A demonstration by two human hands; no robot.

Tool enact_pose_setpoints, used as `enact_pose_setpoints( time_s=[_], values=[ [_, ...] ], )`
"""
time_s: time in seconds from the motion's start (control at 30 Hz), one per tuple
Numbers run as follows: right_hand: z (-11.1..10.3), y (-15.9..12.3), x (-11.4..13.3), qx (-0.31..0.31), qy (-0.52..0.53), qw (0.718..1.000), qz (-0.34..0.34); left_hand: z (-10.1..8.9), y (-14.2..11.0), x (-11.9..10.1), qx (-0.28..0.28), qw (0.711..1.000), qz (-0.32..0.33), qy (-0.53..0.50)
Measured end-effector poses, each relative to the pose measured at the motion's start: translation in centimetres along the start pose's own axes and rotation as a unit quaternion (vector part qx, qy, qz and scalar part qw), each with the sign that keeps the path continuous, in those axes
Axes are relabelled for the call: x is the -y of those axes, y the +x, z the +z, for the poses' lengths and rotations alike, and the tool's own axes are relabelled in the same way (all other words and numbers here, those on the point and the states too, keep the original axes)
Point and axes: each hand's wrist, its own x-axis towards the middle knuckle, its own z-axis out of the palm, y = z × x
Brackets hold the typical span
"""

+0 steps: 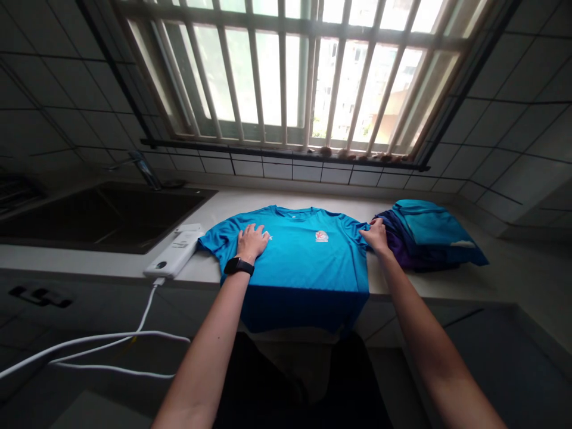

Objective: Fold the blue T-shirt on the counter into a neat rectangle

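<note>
A bright blue T-shirt [304,256] lies face up on the pale counter [513,274], its hem hanging over the front edge. My left hand [251,241], with a black watch on the wrist, rests flat on the shirt's left chest, fingers spread. My right hand [376,235] is closed in a pinch on the shirt's right sleeve, beside a stack of folded clothes [429,235].
The stack holds blue and purple folded garments at the right. A white power bank [174,253] with a white cable [111,339] lies left of the shirt. A dark sink [102,214] with a tap sits at the left. A barred window is behind.
</note>
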Motion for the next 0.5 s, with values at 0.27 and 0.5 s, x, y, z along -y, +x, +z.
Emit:
enact_pose_setpoints(
  time_s=[0.27,0.5],
  values=[
    [1.3,1.3,0.0,-0.127,0.166,0.974,-0.089,0.1,0.3,0.2,0.002,1.0,0.013,0.007],
    [0.6,-3.4,2.1,0.062,0.141,0.87,-0.468,0.5,0.6,0.3,-0.018,1.0,0.016,0.004]
  ],
)
